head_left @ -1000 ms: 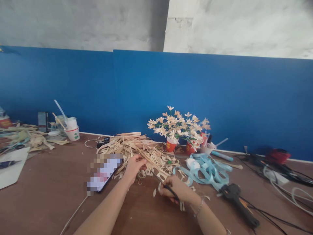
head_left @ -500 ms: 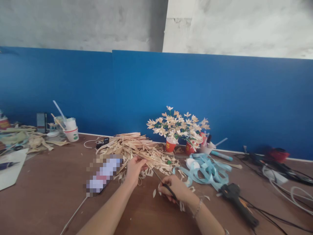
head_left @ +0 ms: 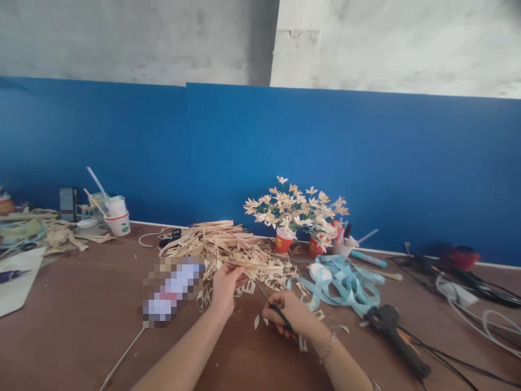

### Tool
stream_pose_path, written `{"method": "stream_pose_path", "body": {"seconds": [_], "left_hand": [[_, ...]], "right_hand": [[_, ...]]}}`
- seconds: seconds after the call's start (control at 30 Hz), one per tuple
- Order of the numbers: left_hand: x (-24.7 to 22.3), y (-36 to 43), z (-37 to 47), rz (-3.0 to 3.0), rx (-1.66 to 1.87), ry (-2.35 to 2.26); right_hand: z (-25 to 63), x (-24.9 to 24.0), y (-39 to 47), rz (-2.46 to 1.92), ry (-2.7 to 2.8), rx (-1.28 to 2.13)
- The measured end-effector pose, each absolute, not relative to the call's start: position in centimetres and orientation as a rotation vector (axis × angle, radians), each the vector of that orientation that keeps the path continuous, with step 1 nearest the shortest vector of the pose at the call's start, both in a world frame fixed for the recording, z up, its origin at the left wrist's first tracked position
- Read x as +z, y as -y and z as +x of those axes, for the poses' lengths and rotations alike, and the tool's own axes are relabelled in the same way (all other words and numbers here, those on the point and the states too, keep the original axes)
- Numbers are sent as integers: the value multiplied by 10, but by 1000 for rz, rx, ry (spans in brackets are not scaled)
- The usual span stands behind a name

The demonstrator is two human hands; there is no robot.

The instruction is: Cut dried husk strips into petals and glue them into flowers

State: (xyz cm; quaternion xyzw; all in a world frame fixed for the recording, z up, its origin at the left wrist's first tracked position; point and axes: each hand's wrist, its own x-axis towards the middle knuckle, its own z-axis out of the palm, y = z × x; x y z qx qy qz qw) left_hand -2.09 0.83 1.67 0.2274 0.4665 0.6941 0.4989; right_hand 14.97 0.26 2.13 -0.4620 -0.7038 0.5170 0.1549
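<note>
My left hand (head_left: 226, 285) pinches a pale strip of dried husk at the front of a heap of husk strips (head_left: 220, 239). Its fingertips are closed, and the strip's far end blends into the heap. My right hand (head_left: 287, 312) is closed round the black-handled scissors (head_left: 280, 315). Their blades point up and left, the tips close to my left fingertips. Whether the blades are touching the strip I cannot tell. Small cut petal pieces (head_left: 256, 322) lie on the brown table between my hands.
Pale flowers stand in red cups (head_left: 284, 240) behind the heap. Blue ribbon (head_left: 345, 282) and a black glue gun (head_left: 396, 336) lie to the right, with cables beyond. A phone (head_left: 173, 293) lies left of my hand. A white cup (head_left: 119, 222) holds sticks near the blue partition (head_left: 122, 146).
My left hand has shifted very slightly to the right and down, still pinching the husk. My right hand and the scissors have barely moved.
</note>
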Motion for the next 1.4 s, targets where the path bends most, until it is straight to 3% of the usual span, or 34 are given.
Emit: {"method": "stream_pose_path", "body": {"seconds": [0.73,0.93,1.2,1.4], "left_hand": [[16,-6,-13,455,1708,-1109],[17,-10,-22,407,1804,-1080],[22,-3,-11,626,1652,-1071],[19,7,-2,765,1477,-1013]], "right_hand": [[143,21,0,-1344,1978,1458],[155,16,-5,-1169,2014,1568],[142,8,-12,-966,1635,1053],[134,0,-14,-980,1396,1146]]}}
